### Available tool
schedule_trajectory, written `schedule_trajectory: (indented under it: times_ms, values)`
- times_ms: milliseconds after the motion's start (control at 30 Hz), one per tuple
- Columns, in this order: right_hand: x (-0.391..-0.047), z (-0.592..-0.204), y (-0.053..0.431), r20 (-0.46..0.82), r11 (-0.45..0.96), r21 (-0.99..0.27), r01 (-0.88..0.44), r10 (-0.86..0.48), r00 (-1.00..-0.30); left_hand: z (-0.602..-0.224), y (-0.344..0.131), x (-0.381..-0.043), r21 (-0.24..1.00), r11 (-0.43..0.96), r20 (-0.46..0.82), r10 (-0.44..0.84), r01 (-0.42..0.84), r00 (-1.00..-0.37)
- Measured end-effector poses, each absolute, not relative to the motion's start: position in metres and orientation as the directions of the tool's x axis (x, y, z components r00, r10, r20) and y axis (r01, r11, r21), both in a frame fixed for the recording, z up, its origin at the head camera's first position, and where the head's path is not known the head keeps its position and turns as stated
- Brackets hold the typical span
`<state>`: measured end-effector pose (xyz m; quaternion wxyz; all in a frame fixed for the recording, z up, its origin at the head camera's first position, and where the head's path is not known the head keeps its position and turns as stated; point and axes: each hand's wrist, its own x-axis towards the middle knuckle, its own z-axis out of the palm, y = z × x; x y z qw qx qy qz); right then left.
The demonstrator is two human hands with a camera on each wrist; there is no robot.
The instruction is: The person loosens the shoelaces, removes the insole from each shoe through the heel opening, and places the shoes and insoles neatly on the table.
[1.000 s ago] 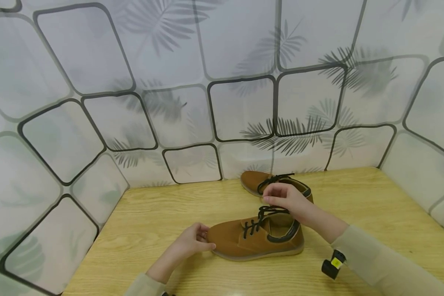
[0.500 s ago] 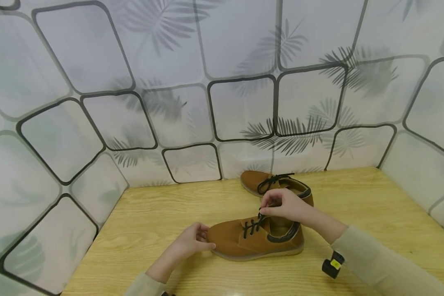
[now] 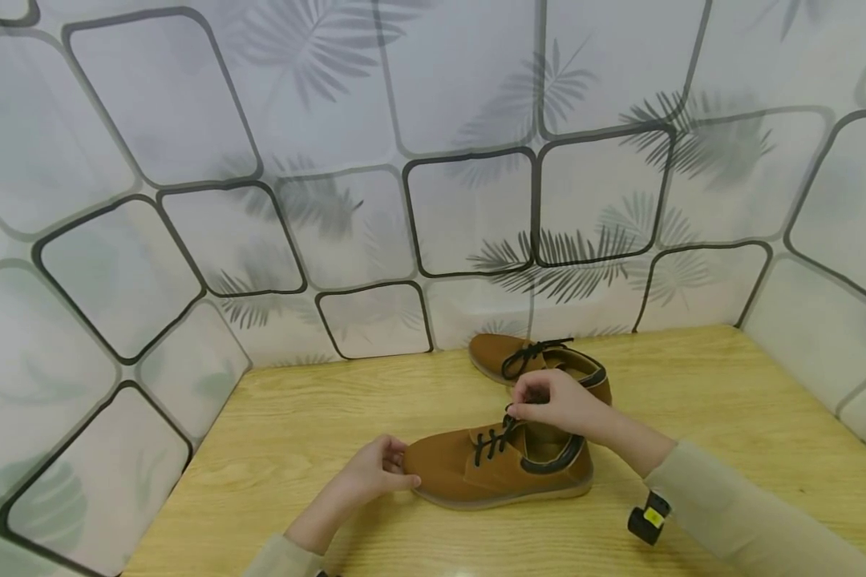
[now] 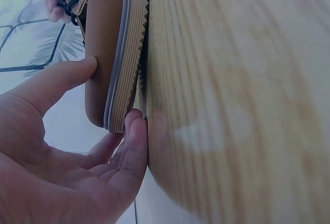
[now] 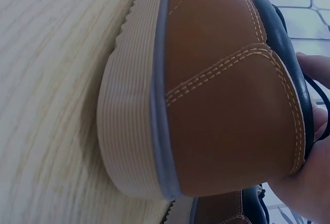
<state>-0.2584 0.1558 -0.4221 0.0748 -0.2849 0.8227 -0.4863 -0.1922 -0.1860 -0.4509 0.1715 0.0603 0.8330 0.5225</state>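
Observation:
A brown shoe [image 3: 447, 469] with a pale ridged sole lies flat, toe to the left, in the head view. My left hand [image 3: 368, 473] grips its toe; in the left wrist view the thumb [image 4: 77, 72] presses on the upper while the curled fingers [image 4: 129, 146] meet the sole's edge. Above the shoe's opening my right hand [image 3: 559, 405] pinches the black shoelace [image 3: 492, 442] near its top, thumb and forefinger together. The right wrist view shows the stitched heel [image 5: 227, 131], which partly hides the right hand [image 5: 304, 172].
Behind my right hand, a matching brown shoe [image 3: 498, 353] with a tied black lace stands close to the back wall, partly covered by the hand. Both stand on a wooden tabletop [image 3: 317, 417]. Patterned white sheets [image 3: 476, 208] rise at the back and both sides.
My right hand has come down slightly and its fingertips have closed on the shoelace, whose bow is now mostly hidden. The left hand and both shoes have stayed put.

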Motion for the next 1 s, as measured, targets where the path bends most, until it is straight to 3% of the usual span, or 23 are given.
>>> schedule_trajectory:
  times_ms: [567,1000]
  values:
    - [-0.2558,-0.4234,0.1603,0.120,0.198,-0.956,-0.217,-0.412,-0.903,-0.4522,-0.1863,-0.1932,0.892,0.443,-0.228,0.285,-0.083,-0.931]
    - [-0.2562,-0.4243,0.1638,0.143,0.096,-0.978,-0.188,-0.353,-0.925,-0.4530,-0.1858,-0.1945,0.886,0.457,-0.230,0.275,-0.084,-0.933]
